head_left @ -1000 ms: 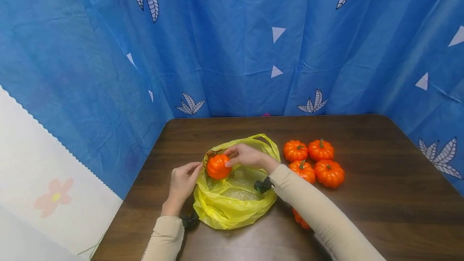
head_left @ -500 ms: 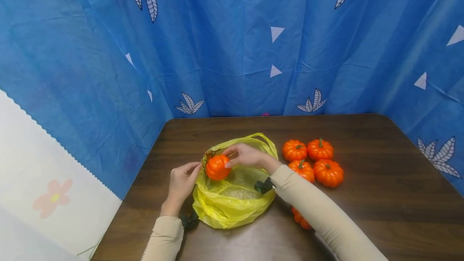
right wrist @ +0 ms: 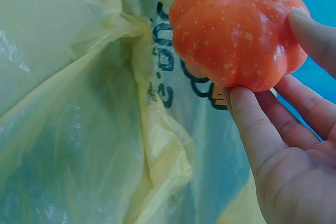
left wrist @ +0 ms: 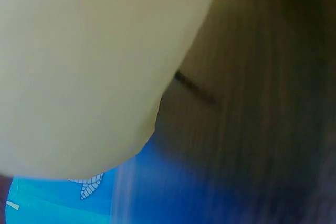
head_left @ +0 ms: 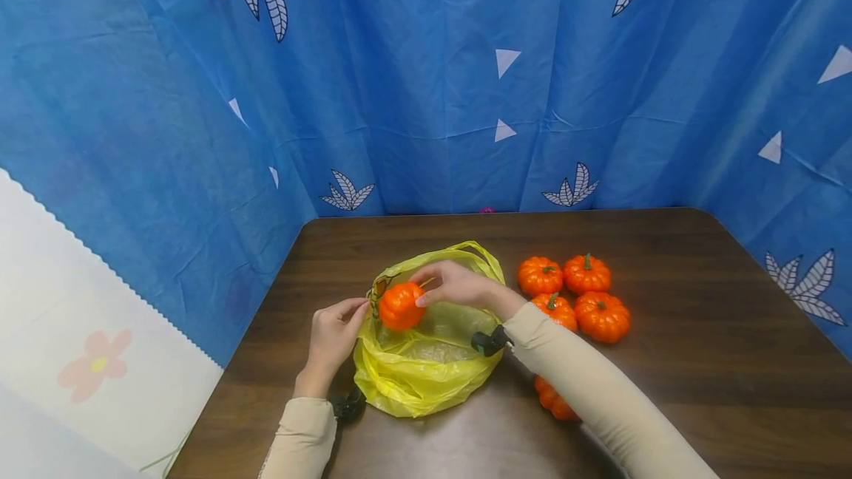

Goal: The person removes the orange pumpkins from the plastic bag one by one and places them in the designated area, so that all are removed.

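A small orange toy pumpkin point(head_left: 401, 307) is held in the fingertips of my right hand point(head_left: 455, 288), over the left part of a yellow plastic bag's mouth. The right wrist view shows the thumb on one side of the pumpkin point(right wrist: 236, 30) and fingers on the other, with the bag's dark lettering behind it. Lying wide open on the table, the yellow bag point(head_left: 426, 390) has its left rim pinched between thumb and fingers of my left hand point(head_left: 333, 335). In the left wrist view a pale sleeve point(left wrist: 89, 72) fills much of the picture and hides that hand.
Several more orange pumpkins point(head_left: 602, 318) stand grouped on the brown wooden table point(head_left: 699, 390), right of the bag. Another pumpkin point(head_left: 555, 399) is partly covered by the right forearm nearer the front. A blue patterned curtain point(head_left: 426, 80) hangs behind the table.
The bag's far right rim has drawn slightly to the left. Both hands keep their grips, and the pumpkin stays nearly in place over the bag.
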A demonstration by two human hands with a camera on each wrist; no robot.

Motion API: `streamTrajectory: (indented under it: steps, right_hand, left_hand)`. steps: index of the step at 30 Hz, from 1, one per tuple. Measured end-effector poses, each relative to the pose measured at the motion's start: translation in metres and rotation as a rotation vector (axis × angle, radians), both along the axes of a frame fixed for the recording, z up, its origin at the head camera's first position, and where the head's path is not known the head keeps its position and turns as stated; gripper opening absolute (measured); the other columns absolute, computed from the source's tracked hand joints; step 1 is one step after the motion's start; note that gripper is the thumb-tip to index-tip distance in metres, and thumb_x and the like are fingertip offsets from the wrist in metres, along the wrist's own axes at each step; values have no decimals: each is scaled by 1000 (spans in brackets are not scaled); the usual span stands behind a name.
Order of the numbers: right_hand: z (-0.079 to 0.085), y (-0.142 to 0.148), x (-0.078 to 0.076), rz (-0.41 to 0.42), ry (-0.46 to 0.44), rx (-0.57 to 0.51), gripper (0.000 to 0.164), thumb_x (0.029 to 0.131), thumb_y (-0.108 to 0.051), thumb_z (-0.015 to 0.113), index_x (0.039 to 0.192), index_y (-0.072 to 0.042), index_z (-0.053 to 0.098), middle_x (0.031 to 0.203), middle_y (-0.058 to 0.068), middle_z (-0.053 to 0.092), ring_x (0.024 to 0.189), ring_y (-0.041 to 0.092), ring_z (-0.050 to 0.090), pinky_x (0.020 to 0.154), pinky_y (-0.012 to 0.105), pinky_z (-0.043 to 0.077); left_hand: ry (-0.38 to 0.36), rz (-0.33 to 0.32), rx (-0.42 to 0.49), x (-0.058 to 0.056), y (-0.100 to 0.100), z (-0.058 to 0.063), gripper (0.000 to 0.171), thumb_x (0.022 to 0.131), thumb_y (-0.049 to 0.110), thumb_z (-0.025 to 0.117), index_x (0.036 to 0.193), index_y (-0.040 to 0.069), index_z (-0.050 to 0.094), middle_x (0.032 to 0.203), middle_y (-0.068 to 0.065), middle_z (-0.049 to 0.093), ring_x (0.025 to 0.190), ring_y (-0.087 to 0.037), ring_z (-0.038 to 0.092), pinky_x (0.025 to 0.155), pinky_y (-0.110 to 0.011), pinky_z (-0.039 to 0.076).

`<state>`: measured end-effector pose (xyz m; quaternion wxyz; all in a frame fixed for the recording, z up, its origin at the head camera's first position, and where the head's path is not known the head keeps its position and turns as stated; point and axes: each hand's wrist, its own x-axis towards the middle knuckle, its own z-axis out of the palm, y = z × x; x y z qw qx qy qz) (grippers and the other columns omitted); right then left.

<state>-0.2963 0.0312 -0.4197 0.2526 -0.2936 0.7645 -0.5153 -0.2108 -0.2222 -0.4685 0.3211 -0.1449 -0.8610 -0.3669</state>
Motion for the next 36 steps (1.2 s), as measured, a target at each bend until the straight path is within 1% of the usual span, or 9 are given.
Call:
streamTrajectory:
  steps: [6, 10, 16, 18, 24, 26, 29, 32, 36]
  right_hand:
    - [7, 7, 3, 15, 13, -22, 44, 89, -11, 75, 131, -3, 63, 132, 14, 65, 122, 30, 64, 99, 37, 56]
    - [9, 12, 5, -5, 29, -16, 36, 92, -10, 71, 125, 0, 66, 127, 15, 68, 115, 26, 66, 97, 35, 56]
    - [11, 13, 6, -18, 44, 12, 30, 94, -7, 68, 122, 3, 67, 127, 23, 67, 113, 23, 66, 98, 36, 56]
    - [11, 13, 6, -9, 42, 21, 30, 93, -7, 68, 122, 2, 68, 127, 22, 67, 114, 22, 66, 98, 36, 56]
    - [10, 13, 9, 20, -9, 31, 34, 92, -6, 69, 124, 3, 66, 128, 24, 66, 112, 21, 66, 98, 35, 56]
    - [10, 13, 9, 26, -15, 46, 36, 92, -8, 70, 126, 3, 65, 130, 24, 65, 114, 21, 65, 99, 36, 55]
    - [9, 12, 10, 17, -38, 71, 39, 92, -11, 71, 126, 5, 64, 129, 23, 65, 113, 20, 65, 100, 36, 55]
    - [6, 11, 10, -10, -105, 93, 40, 91, -14, 73, 125, 6, 64, 122, 18, 70, 104, 16, 67, 99, 39, 56]
    - [1, 10, 10, -37, -179, 141, 40, 90, -16, 75, 122, 6, 65, 110, 9, 72, 89, 13, 68, 96, 42, 57]
  left_hand:
    - [10, 5, -6, 0, -1, -1, 6, 84, 1, 77, 90, 3, 79, 86, -10, 79, 75, -20, 75, 70, -14, 57]
    - [1, 16, -12, 1, -1, -1, 6, 84, 1, 77, 90, 3, 79, 86, -10, 79, 74, -20, 75, 69, -17, 59]
    - [-34, 25, -3, 3, -2, 1, 6, 86, 3, 76, 91, 3, 79, 88, -11, 79, 77, -20, 75, 72, -9, 55]
    - [-37, 27, 0, 3, -2, 1, 6, 86, 3, 76, 91, 3, 79, 88, -11, 79, 77, -21, 76, 72, -10, 55]
    - [-28, 24, -11, 2, -2, -1, 7, 84, 1, 77, 92, 2, 79, 88, -11, 78, 76, -22, 75, 67, -23, 60]
    - [-28, 20, -10, 1, -2, -1, 7, 85, 1, 77, 92, 2, 79, 88, -11, 78, 76, -22, 75, 67, -22, 60]
    - [-34, 18, -10, 1, -1, 0, 6, 86, 2, 76, 92, 3, 79, 88, -11, 78, 76, -21, 75, 68, -13, 57]
    - [-33, 14, -7, 0, 0, 0, 7, 86, 2, 76, 92, 3, 79, 88, -11, 78, 76, -21, 75, 69, -7, 53]
    - [-27, 16, -11, 0, 1, 0, 7, 85, 1, 77, 92, 2, 79, 87, -11, 78, 75, -22, 75, 67, -17, 58]
